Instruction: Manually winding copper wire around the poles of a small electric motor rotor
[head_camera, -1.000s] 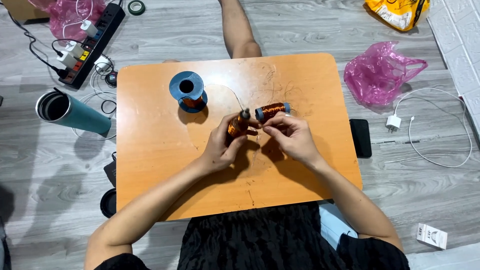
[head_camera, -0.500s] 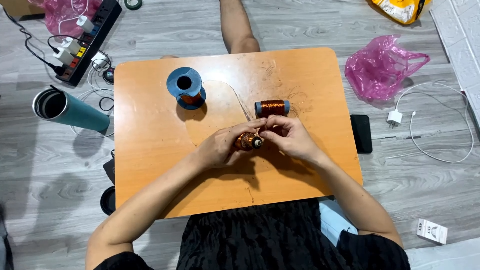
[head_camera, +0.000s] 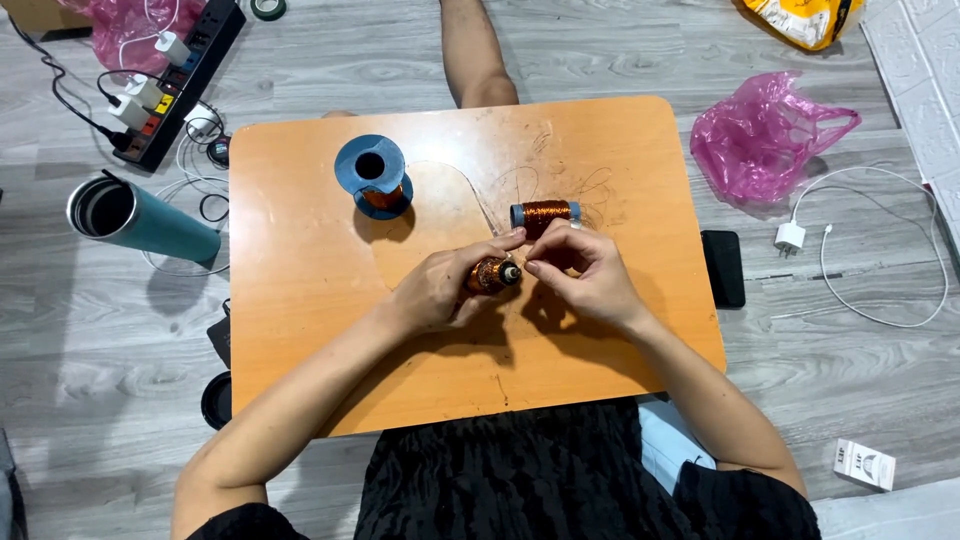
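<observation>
My left hand (head_camera: 435, 288) grips a small coil of copper wire (head_camera: 489, 274) just above the orange table (head_camera: 300, 300). My right hand (head_camera: 583, 272) pinches at the coil's right end with thumb and forefinger. A second copper coil with blue ends (head_camera: 544, 214) lies on the table just beyond my fingers. A blue spool of copper wire (head_camera: 371, 177) stands upright at the back left of the table, and a thin wire runs from it toward my hands.
A teal tumbler (head_camera: 140, 222) lies left of the table by a power strip with plugs (head_camera: 170, 75). A black phone (head_camera: 723, 267), a white charger and cable (head_camera: 850, 270) and a pink plastic bag (head_camera: 765, 140) are at the right. Another person's leg (head_camera: 475, 50) reaches the far edge.
One coil was set down on the table beyond my fingers. Both hands drew back toward me with the other coil between them.
</observation>
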